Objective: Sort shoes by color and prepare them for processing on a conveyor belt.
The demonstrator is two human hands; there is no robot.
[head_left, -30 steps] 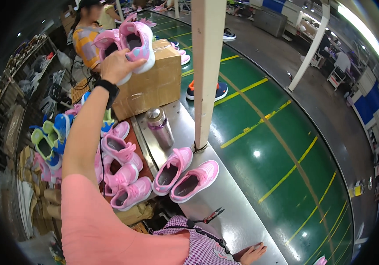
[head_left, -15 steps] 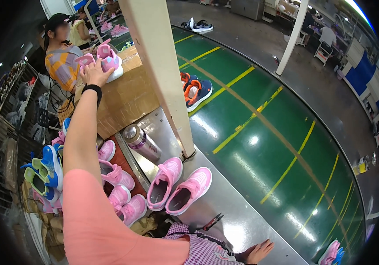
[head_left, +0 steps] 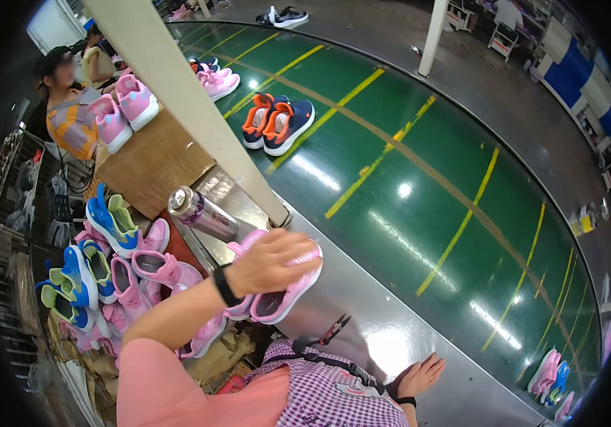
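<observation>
My left hand (head_left: 275, 262) lies over a pair of pink sneakers (head_left: 295, 292) on the metal bench, its fingers curled across the uppers and the thumb hidden. My right hand (head_left: 421, 375) rests open on the bench's bare metal (head_left: 455, 398), fingers stretched out, holding nothing. Small black and red thread snips (head_left: 334, 329) lie between my hands at the bench edge. Beyond my left hand stands a steel vacuum bottle (head_left: 202, 213). Another pair of pink sneakers (head_left: 137, 101) sits on a cardboard box (head_left: 156, 160) at the far left.
To the left is a heap of pink shoes (head_left: 131, 288) and blue-green shoes (head_left: 78, 274). A cream post (head_left: 192, 99) rises beside the bench. The green conveyor (head_left: 391, 220) carries navy-orange sneakers (head_left: 288, 128) and other pairs. A co-worker (head_left: 71, 121) sits behind the box.
My left hand has let go of the pink sneakers on the box and come back to the pair on the bench. My right hand stays on the bench. The view has shifted.
</observation>
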